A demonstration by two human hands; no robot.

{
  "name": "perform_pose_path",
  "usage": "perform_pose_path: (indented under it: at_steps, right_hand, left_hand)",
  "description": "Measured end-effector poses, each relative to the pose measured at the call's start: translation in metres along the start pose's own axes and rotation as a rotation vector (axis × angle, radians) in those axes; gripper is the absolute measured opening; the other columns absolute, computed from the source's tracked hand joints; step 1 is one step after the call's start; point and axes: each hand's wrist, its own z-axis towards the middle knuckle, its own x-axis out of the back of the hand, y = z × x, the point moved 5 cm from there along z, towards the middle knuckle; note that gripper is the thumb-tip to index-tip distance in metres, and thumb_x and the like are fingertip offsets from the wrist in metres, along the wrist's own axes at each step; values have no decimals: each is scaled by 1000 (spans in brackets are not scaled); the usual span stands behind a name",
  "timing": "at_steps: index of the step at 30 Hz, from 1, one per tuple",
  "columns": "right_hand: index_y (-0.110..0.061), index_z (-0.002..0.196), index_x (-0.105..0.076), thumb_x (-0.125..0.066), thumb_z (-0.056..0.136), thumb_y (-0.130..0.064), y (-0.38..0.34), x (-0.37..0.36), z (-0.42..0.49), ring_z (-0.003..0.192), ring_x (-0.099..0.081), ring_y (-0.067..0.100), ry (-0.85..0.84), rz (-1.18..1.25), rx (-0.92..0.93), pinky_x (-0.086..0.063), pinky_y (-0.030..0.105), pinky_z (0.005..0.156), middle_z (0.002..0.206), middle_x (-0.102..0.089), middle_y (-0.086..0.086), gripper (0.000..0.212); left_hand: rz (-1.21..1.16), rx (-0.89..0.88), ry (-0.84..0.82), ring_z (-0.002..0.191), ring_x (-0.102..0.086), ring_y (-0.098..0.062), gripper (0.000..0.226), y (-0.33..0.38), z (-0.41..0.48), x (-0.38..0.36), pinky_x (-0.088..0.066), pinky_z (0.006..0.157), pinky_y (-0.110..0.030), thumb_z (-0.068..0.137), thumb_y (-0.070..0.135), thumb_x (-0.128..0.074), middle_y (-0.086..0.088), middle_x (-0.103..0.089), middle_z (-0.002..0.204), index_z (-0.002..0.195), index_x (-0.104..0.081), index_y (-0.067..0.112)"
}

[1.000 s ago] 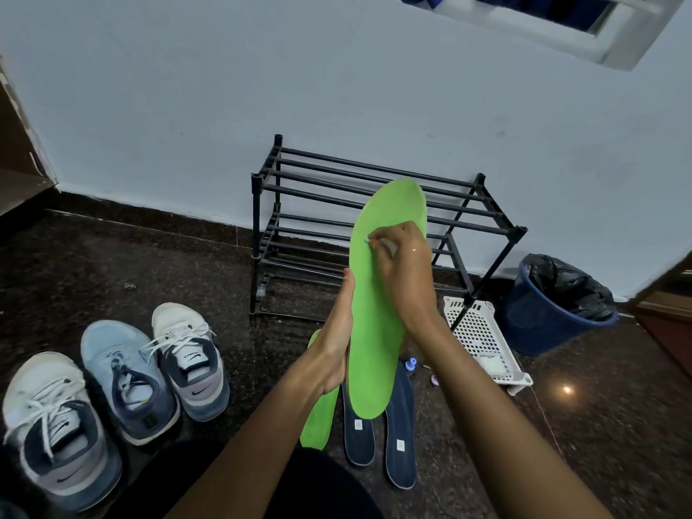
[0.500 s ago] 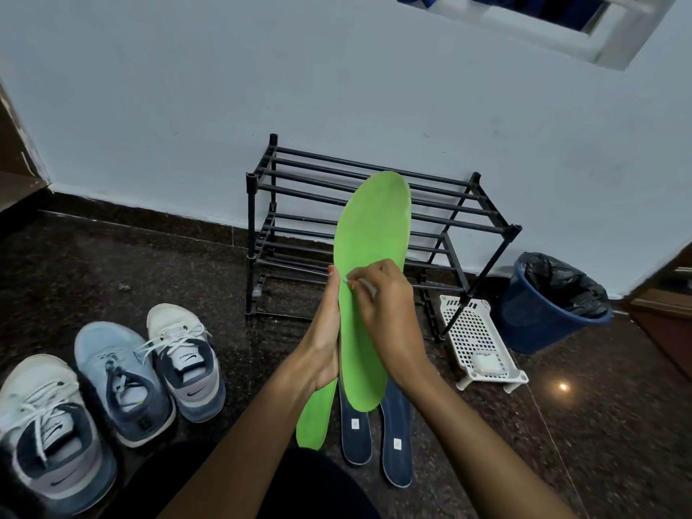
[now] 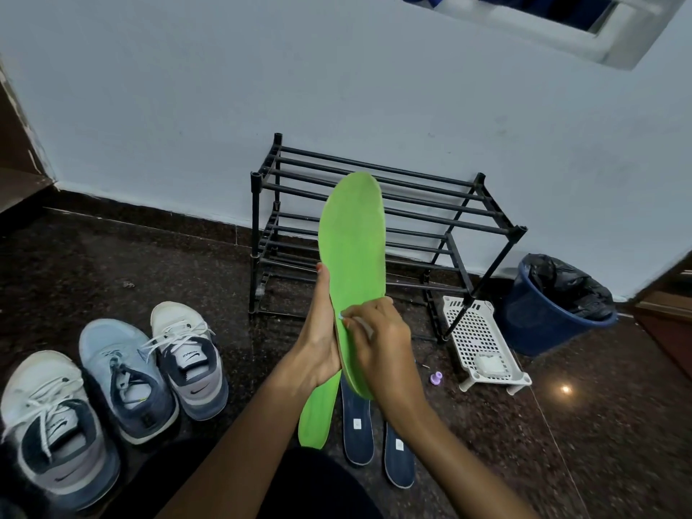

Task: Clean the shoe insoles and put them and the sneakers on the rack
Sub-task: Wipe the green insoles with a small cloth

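Observation:
A bright green insole (image 3: 354,245) stands upright in front of me. My left hand (image 3: 318,335) holds its left edge from behind near the heel. My right hand (image 3: 378,335) pinches a small white wipe (image 3: 361,324) against the insole's lower face. On the floor below lie a second green insole (image 3: 314,417) and two dark blue insoles (image 3: 357,428), side by side. Three sneakers (image 3: 191,361) stand at the left. The black two-tier rack (image 3: 430,215) stands against the wall behind the raised insole.
A white perforated basket (image 3: 483,342) lies by the rack's right leg, with a small purple cap (image 3: 435,378) beside it. A blue bin with a black liner (image 3: 558,305) stands at the right. The floor is dark granite.
My right hand has slid the wipe down the green insole from near its middle toward the heel. The view has shifted a little; the left hand keeps its hold.

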Motion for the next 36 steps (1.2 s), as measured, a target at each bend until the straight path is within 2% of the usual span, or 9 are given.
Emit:
perform_pose_path:
  at_steps: [3, 9, 16, 21, 25, 27, 29, 34, 36]
  right_hand:
    - [-2, 90, -68, -59, 84, 1, 2, 6, 16, 81, -52, 17, 21, -16, -15, -36, 11, 69, 83, -50, 0, 11]
    - [-1, 91, -68, -58, 84, 2, 4, 5, 20, 78, -51, 14, 74, 1, -47, -34, 2, 70, 84, -49, 0, 12]
    - [-5, 87, -69, -61, 81, 2, 2, -6, -20, 78, -50, -1, -2, 108, -36, -35, 1, 73, 84, -57, 3, 13]
    - [-2, 87, -69, -61, 81, 4, 6, 2, 2, 78, -50, -2, 24, 110, -60, -30, -4, 79, 85, -58, 5, 12]
    - [-3, 89, -69, -59, 83, 3, 7, 0, 8, 80, -54, 10, 57, 80, -66, -37, 3, 74, 87, -57, 4, 12]
    - [-2, 87, -69, -60, 82, 4, 6, -3, 2, 78, -55, 14, 64, 77, -56, -35, 1, 75, 85, -58, 6, 11]
    - [-3, 85, -69, -62, 80, 4, 6, -5, -8, 76, -55, 13, 44, 95, -38, -36, 2, 75, 82, -58, 5, 11]
    - [-8, 85, -69, -58, 81, -4, 10, -8, -32, 81, -55, 8, -89, 172, -55, -45, 16, 72, 81, -55, -6, 13]
    - [-8, 82, -69, -57, 81, -3, 11, -5, -34, 81, -55, 3, -141, 217, -88, -45, 13, 71, 80, -55, -11, 13]
  left_hand:
    - [-5, -26, -15, 99, -68, -22, 66, 0, -1, -4, -56, 80, -29, 92, 62, -24, -10, -70, 109, 113, -64, 14]
    - [19, -14, -9, 99, -68, -20, 63, -1, -3, -3, -54, 79, -30, 93, 62, -24, -7, -71, 107, 110, -65, 17]
    - [33, -14, 21, 72, -69, -23, 83, 5, 1, 3, -56, 73, -35, 88, 70, -15, -15, -72, 91, 101, -67, 7]
    - [29, -33, 32, 82, -71, -22, 73, 4, 1, 1, -58, 71, -29, 91, 66, -21, -13, -72, 96, 102, -67, 10]
    - [18, -42, 32, 84, -71, -19, 68, 4, 0, 1, -58, 72, -27, 92, 63, -24, -10, -73, 97, 104, -67, 12]
    - [30, -32, 35, 84, -71, -21, 71, 4, 0, 3, -58, 74, -28, 91, 64, -22, -12, -72, 98, 102, -67, 11]
    - [50, -19, 32, 82, -70, -24, 77, 4, 0, 3, -57, 75, -32, 89, 68, -18, -15, -72, 97, 100, -68, 9]
    - [11, -27, 27, 71, -65, -22, 86, 8, 2, 3, -56, 68, -32, 88, 71, -14, -16, -70, 89, 109, -64, 4]
    - [12, -31, 27, 71, -65, -22, 87, 9, 2, 2, -56, 70, -33, 88, 71, -14, -16, -71, 89, 111, -63, 3]
